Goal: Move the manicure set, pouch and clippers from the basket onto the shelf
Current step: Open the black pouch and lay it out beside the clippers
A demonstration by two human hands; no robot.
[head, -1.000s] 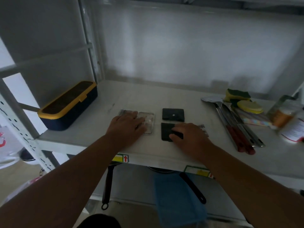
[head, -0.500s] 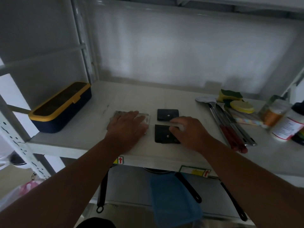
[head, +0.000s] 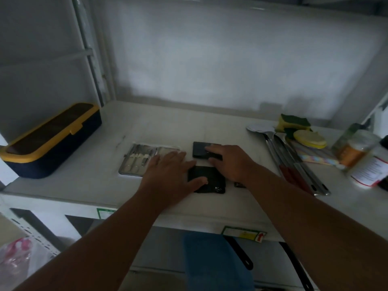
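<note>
Both hands lie flat, fingers spread, on the shelf [head: 88,185]. The left hand [head: 168,177] overlaps the open manicure set [head: 138,159] and, seemingly, the near black pouch [head: 212,181] (dim light); the right hand [head: 231,162] presses the far pouch [head: 201,150].

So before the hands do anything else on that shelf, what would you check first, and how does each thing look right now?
1. Manicure set on the shelf, lying open: ok.
2. Near black pouch flat on the shelf, left hand touching its edge: ok.
3. Far black pouch under the right hand fingers: ok.
4. Clippers on the shelf: cannot tell; only a small dark bit shows by the right wrist.
5. Basket emptied: cannot tell, out of view.
6. Utensils lie apart from the right arm: ok.
</note>
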